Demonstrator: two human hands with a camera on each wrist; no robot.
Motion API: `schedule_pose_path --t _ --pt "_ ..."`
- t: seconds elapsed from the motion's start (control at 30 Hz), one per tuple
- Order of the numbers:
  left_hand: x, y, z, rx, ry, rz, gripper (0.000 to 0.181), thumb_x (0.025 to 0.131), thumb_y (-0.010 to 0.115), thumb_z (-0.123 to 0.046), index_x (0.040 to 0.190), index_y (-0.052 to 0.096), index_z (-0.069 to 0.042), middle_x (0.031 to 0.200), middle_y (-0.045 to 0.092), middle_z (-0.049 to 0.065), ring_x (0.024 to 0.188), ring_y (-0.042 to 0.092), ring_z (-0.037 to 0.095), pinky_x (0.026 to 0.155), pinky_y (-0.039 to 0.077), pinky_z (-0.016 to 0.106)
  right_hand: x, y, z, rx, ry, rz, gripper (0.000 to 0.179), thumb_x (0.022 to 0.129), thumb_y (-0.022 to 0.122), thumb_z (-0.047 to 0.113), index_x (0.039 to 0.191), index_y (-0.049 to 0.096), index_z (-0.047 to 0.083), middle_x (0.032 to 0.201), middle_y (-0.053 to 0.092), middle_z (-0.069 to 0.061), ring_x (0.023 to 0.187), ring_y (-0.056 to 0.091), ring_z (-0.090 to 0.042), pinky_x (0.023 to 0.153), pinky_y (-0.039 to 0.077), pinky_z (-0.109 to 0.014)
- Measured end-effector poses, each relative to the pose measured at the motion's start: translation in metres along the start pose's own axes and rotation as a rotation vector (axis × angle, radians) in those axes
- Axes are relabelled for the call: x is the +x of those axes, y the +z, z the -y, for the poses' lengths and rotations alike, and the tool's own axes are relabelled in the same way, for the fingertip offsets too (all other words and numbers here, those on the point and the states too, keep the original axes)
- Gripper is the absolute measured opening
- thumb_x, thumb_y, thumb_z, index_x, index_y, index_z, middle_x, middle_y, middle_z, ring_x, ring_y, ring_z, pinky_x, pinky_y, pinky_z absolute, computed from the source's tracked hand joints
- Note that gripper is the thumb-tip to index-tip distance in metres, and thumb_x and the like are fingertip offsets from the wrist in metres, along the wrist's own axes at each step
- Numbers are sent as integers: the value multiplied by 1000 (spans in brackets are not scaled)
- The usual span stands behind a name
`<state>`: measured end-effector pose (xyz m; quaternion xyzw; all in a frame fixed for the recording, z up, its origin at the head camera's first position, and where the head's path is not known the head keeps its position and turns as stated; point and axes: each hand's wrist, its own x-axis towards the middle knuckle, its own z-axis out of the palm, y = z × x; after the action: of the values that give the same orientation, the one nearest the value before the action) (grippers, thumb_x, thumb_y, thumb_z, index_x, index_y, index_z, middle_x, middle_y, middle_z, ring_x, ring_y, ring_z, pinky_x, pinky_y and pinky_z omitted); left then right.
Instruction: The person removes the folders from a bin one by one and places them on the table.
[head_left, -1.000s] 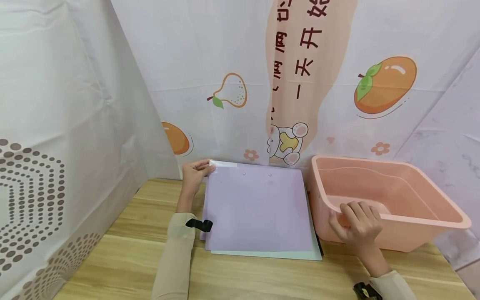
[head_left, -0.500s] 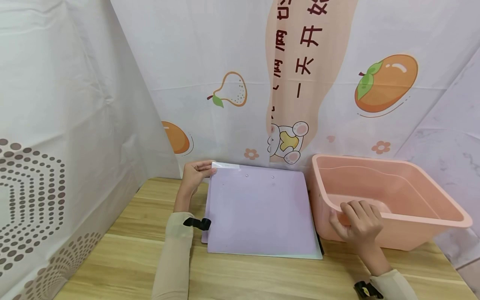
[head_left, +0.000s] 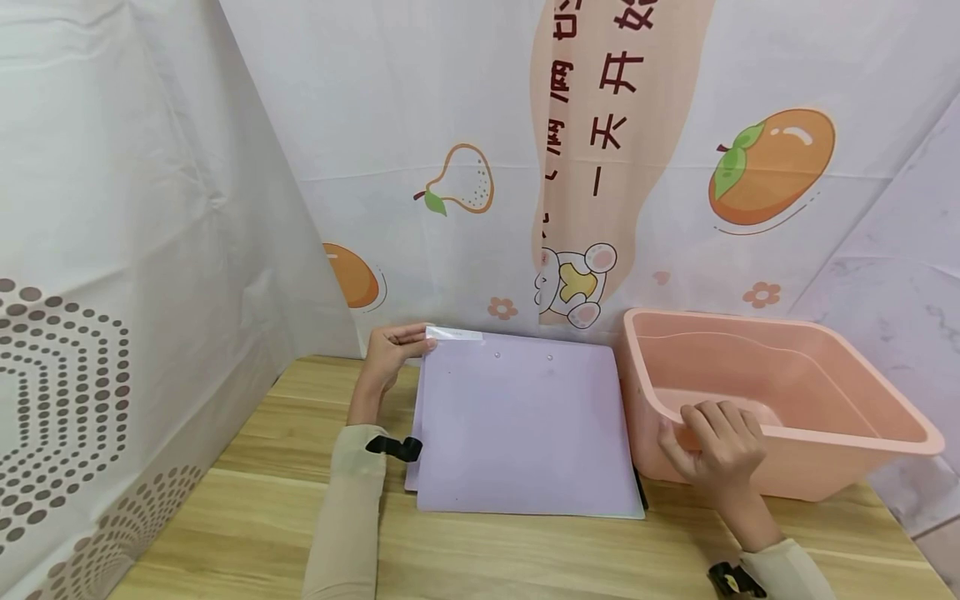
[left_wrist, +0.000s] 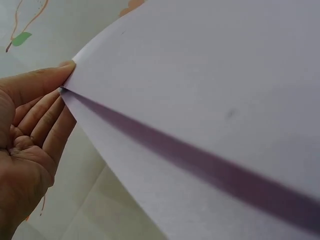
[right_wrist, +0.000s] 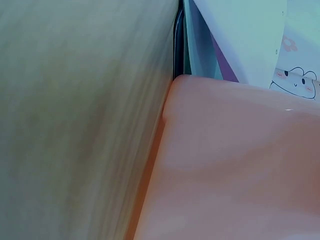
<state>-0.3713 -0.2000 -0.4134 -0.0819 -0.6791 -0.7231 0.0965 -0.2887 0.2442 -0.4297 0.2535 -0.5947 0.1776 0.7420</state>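
A light purple file folder [head_left: 525, 425] lies on a stack on the table, a white label strip [head_left: 454, 334] along its top left edge. My left hand [head_left: 390, 354] pinches the folder's upper left corner, thumb in front and fingers behind. In the left wrist view, a dark gap parts the two purple layers [left_wrist: 200, 95] near the thumb. Another purple edge [head_left: 412, 475] sticks out underneath at the left. At the right, my right hand [head_left: 722, 446] grips the near rim of a pink plastic basin [head_left: 825, 471], fingers over the rim and thumb outside.
The basin stands right beside the stack's right edge. In the right wrist view, a dark edge [right_wrist: 178, 45] and pale green layers [right_wrist: 200, 45] show at the basin's corner. A printed cloth [head_left: 375, 125] hangs behind the wooden table [head_left: 247, 492].
The top purple folder has shifted slightly right and downward, covering most of the pale green one beneath. My left hand has moved slightly right with its corner. The right hand stays on the basin.
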Motion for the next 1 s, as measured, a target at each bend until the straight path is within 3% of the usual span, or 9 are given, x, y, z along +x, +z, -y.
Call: schedule_pose_path --t 0.3,0.6,1.0 --pt "3 12 3 -37 57 -75 42 81 76 14 120 62 21 76 76 -14 73 72 2 69 60 18 2 0 1 0 -7 6 46 87 62 33 57 53 0 53 51 -15 47 40 -36 49 23 -42" --pt "0 12 -2 6 104 -133 39 81 78 12 117 66 18 77 76 -16 75 72 0 70 59 16 0 0 1 5 -9 5 47 88 63 34 57 52 0 53 51 -15 47 40 -36 50 23 -41" --pt "2 14 4 30 136 -131 37 80 79 11 115 69 15 84 78 -10 77 72 -1 73 59 16 0 -1 0 3 2 15 45 87 62 32 57 53 0 53 51 -15 47 41 -36 50 23 -41"
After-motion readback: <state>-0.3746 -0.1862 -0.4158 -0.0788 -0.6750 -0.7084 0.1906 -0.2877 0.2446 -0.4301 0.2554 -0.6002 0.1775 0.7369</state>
